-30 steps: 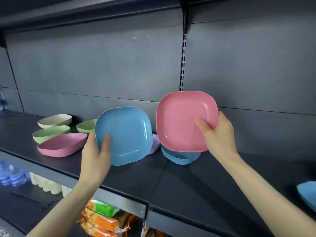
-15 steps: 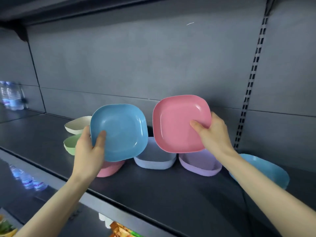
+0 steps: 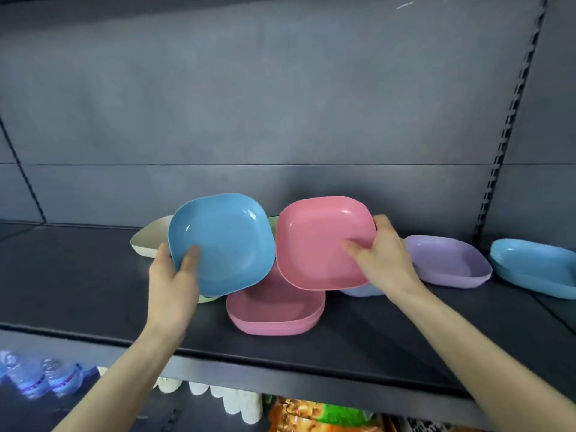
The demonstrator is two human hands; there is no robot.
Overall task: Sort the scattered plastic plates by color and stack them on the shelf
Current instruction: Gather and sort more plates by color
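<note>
My left hand grips a blue plate by its lower left rim, tilted up above the dark shelf. My right hand holds a pink plate by its right edge, tilted, just above a stack of pink plates on the shelf. A cream plate lies behind the blue one. A green plate peeks out under it. A pale blue plate is mostly hidden under my right wrist. A purple plate and another blue plate rest to the right.
The shelf's grey back wall rises close behind the plates, with a slotted upright at right. Below the shelf edge are water bottles, white bottles and snack packets.
The view has shifted left and down. Both held plates have come lower toward the shelf, and the pink plate now hovers over the pink stack, which has come into full view.
</note>
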